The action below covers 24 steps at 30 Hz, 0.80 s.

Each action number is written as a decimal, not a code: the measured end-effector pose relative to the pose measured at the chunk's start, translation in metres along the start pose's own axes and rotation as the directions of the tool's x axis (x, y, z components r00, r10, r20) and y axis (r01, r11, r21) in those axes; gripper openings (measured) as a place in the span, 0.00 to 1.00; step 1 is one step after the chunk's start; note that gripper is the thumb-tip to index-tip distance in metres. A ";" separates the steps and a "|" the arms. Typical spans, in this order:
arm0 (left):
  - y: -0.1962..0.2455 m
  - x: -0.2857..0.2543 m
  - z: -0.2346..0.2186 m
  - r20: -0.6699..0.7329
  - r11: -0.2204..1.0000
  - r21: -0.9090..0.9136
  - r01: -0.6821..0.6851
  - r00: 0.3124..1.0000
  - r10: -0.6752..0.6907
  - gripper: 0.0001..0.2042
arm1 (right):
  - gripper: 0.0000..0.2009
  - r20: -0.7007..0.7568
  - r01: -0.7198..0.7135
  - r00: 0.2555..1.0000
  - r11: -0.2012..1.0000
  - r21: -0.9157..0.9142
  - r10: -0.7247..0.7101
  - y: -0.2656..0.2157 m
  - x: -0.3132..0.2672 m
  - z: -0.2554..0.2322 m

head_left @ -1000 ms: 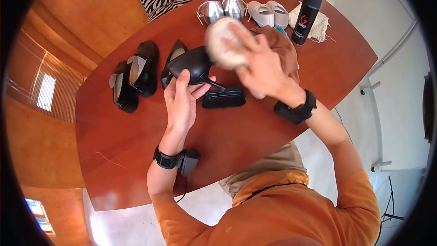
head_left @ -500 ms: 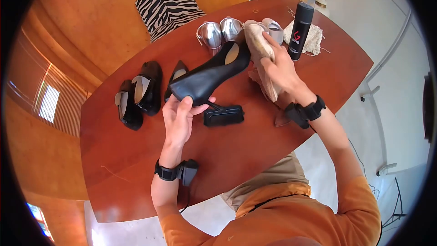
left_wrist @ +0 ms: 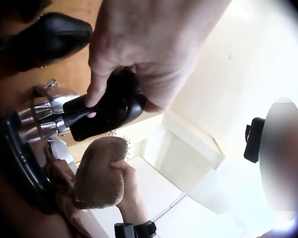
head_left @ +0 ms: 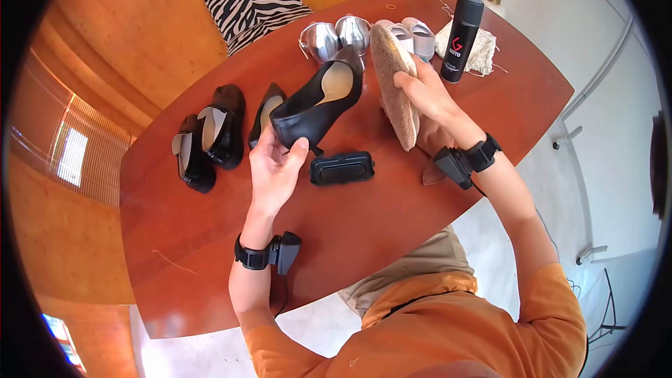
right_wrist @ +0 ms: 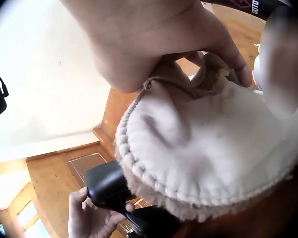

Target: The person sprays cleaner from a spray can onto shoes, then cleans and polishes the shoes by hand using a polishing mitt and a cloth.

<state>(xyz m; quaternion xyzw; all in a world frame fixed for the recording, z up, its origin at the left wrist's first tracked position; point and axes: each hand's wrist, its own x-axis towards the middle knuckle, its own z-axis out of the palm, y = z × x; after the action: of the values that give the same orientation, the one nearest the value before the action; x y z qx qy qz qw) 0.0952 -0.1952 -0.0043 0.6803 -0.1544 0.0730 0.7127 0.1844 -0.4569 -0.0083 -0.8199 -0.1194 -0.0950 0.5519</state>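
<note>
My left hand (head_left: 275, 176) grips a black high-heeled pump (head_left: 311, 113) at its heel end, thumb at the back. The pump is raised above the table, its toe pointing away and its pale insole showing. In the right wrist view the pump's dark heel part (right_wrist: 107, 184) shows beyond the pad. My right hand (head_left: 435, 101) holds a fluffy polishing pad (head_left: 393, 87) upright, just right of the pump's toe. Its brown pile faces the pump. The pad's back (right_wrist: 213, 144) is pale leather with a stitched edge, and my fingers go in under a strap there.
A second black pump (head_left: 266, 113) and black loafers (head_left: 225, 133) stand at left. Silver shoes (head_left: 322, 43), pale shoes (head_left: 422, 40), a black spray can (head_left: 462, 40) and a white cloth (head_left: 484, 50) line the back. A black oblong case (head_left: 341, 168) lies near the pump; brown cloth (head_left: 435, 138) lies right.
The pad has swung from over the pump's toe to its right and turned upright, pile now toward the pump. My left hand has turned the pump so its opening shows more.
</note>
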 end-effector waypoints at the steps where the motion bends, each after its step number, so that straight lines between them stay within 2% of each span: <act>1: -0.003 0.002 -0.002 -0.025 0.999 0.031 -0.023 0.999 0.024 0.16 | 0.28 0.044 -0.053 0.998 0.998 0.040 0.051 -0.002 0.000 -0.002; 5: -0.009 0.005 -0.009 -0.035 0.988 0.149 -0.045 0.998 0.051 0.17 | 0.27 0.128 -0.131 0.984 0.991 0.042 0.124 0.003 0.003 -0.006; 7: -0.011 0.007 -0.010 -0.071 0.988 0.143 0.050 0.997 -0.040 0.16 | 0.27 0.120 -0.105 0.989 0.989 0.105 0.092 -0.009 -0.001 -0.003; 8: -0.012 0.007 -0.010 -0.070 0.988 0.143 0.050 0.997 -0.040 0.16 | 0.27 0.119 -0.105 0.989 0.989 0.106 0.092 -0.015 -0.004 0.000; 10: -0.013 0.007 -0.009 -0.090 0.990 0.117 0.078 0.994 -0.068 0.16 | 0.28 -0.055 -0.049 0.997 0.999 -0.013 0.049 -0.035 -0.014 0.007; 11: -0.012 0.007 -0.008 -0.089 0.989 0.121 0.084 0.993 -0.073 0.16 | 0.28 -0.055 -0.054 0.997 0.998 -0.008 0.054 -0.027 -0.010 0.010; 13: -0.011 0.008 -0.006 -0.057 0.997 0.068 0.022 0.998 -0.018 0.18 | 0.29 0.041 0.055 0.997 0.989 0.139 -0.061 -0.021 -0.001 0.019; 14: -0.008 0.007 -0.007 -0.056 0.997 0.070 0.024 0.998 -0.020 0.18 | 0.29 0.015 0.058 0.998 0.997 0.053 -0.059 -0.018 -0.002 0.022; 15: -0.004 0.006 -0.007 -0.013 0.990 0.138 0.004 1.000 -0.002 0.20 | 0.29 0.014 0.056 0.998 0.997 0.055 -0.057 -0.014 0.000 0.025; 17: 0.005 0.003 -0.006 0.034 0.979 0.202 -0.017 0.999 0.011 0.22 | 0.29 0.041 0.276 0.960 0.961 0.019 -0.276 0.002 0.010 0.034; 18: 0.010 0.001 -0.006 0.075 0.966 0.251 -0.057 0.996 0.039 0.25 | 0.29 0.063 0.337 0.941 0.940 -0.054 -0.333 0.006 0.014 0.038; 20: 0.014 0.000 -0.009 0.153 0.932 0.346 -0.112 0.986 0.061 0.32 | 0.28 0.067 0.350 0.936 0.933 -0.086 -0.345 0.014 0.020 0.041; 21: 0.017 -0.001 -0.009 0.154 0.932 0.345 -0.111 0.986 0.060 0.32 | 0.27 0.074 0.366 0.930 0.923 -0.118 -0.360 0.013 0.020 0.042; 22: 0.021 -0.003 -0.010 0.212 0.870 0.459 -0.181 0.973 0.091 0.32 | 0.27 0.036 0.288 0.957 0.956 -0.060 -0.286 0.012 0.020 0.041; 23: 0.024 -0.004 -0.010 0.271 0.789 0.561 -0.253 0.956 0.114 0.33 | 0.27 0.036 0.287 0.958 0.956 -0.061 -0.286 0.012 0.020 0.040; 24: 0.025 -0.003 -0.006 0.328 0.724 0.580 -0.374 0.920 0.212 0.33 | 0.27 0.042 0.268 0.963 0.961 -0.073 -0.265 0.010 0.021 0.039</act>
<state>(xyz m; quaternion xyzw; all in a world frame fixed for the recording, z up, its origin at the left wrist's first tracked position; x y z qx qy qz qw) 0.0850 -0.1872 0.0182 0.8498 -0.3116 0.1507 0.3975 0.2082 -0.4229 -0.0255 -0.8185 -0.2336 -0.1599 0.4999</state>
